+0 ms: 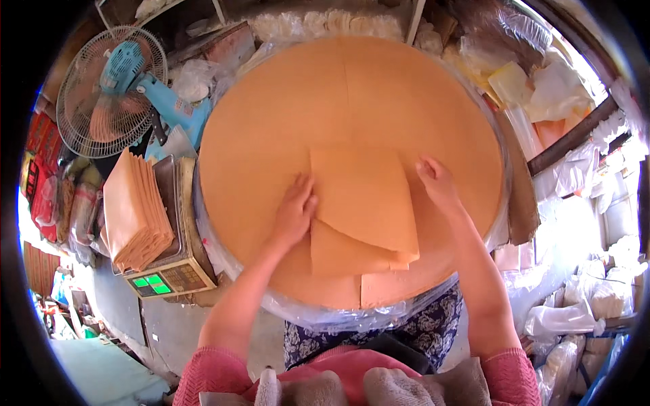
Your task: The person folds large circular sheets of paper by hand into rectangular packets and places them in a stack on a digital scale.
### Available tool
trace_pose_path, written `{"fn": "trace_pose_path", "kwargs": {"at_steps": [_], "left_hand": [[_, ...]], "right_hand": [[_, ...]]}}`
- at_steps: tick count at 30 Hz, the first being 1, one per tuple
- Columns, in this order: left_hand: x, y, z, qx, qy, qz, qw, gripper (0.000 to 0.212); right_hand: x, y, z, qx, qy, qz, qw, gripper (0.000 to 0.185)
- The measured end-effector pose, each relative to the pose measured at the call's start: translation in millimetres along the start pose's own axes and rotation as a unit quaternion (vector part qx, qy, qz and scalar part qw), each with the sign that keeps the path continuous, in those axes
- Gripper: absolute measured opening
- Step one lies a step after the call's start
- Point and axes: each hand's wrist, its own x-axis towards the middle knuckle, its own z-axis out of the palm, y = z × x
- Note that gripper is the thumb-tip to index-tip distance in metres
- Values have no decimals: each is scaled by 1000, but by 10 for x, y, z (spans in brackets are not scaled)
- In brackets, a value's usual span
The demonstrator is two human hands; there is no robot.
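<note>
A large round stack of thin, orange-tan sheets (269, 111) lies before me. Near its middle rests a folded portion of the same sheet material (363, 193), with a curved flap doubled over its lower part. My left hand (297, 208) is at the left edge of this folded piece, fingertips by its side; whether it grips the edge cannot be told. To the right, my right hand (436, 180) is raised a little apart from the piece, fingers curled loosely, nothing visible in it. Several folded bundles of like sheets (134, 213) stand on a digital scale (190, 279) at the left.
A blue fan (122, 66) with a wire guard stands at the upper left, near a black-handled knife (158, 127). Clear plastic wrap (335, 317) surrounds the round stack. A cardboard piece (518, 188) borders it at right, and plastic bags (558, 91) crowd the upper right.
</note>
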Motion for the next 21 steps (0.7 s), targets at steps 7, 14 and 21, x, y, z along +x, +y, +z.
{"fn": "trace_pose_path", "kwargs": {"at_steps": [7,14,21], "left_hand": [[-823,362,213,89,-19,90,992,65],[-835,353,229,209,-79,97,970,69],[-946,664,4,289,-169,146,931,73]], "right_hand": [[-1013,44,211,164,-127,154,966,55],[-1269,-422,497,-236,19,-42,971,55],[-1203,-276,575,-303,-138,-207,920,56]]}}
